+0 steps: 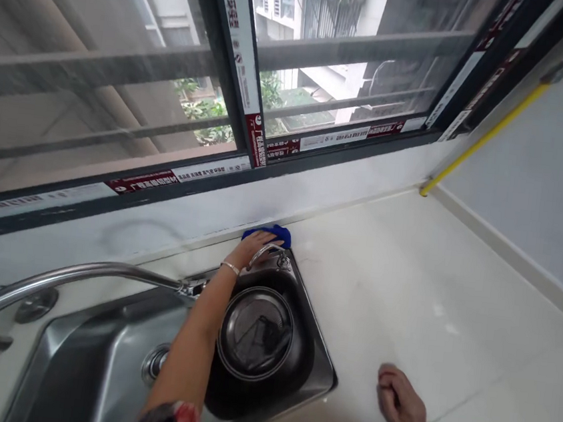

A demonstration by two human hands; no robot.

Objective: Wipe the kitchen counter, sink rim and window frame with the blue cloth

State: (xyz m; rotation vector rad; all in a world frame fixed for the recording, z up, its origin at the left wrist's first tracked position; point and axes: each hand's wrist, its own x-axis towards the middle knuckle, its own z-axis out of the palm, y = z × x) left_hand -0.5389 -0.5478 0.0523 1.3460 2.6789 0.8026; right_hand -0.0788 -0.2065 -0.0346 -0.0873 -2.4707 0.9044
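My left hand (253, 247) reaches across the sink and presses on a blue cloth (280, 236) behind the basin's back corner. Its fingers lie over the cloth, partly hidden behind a small curved chrome tap (261, 252). Below that arm, a round metal strainer basin (244, 321) with something dark in it sits in the right bowl of the steel sink (315, 339). Over the white countertop (369, 281), to the right of the sink, my right hand (402, 406) is curled into a loose fist, with nothing visible in it.
A large chrome faucet (78, 273) arches over the left bowl. Behind the counter runs a low white wall under a dark-framed window (256, 141) with printed tape. A yellow pipe (484, 142) slants along the right wall.
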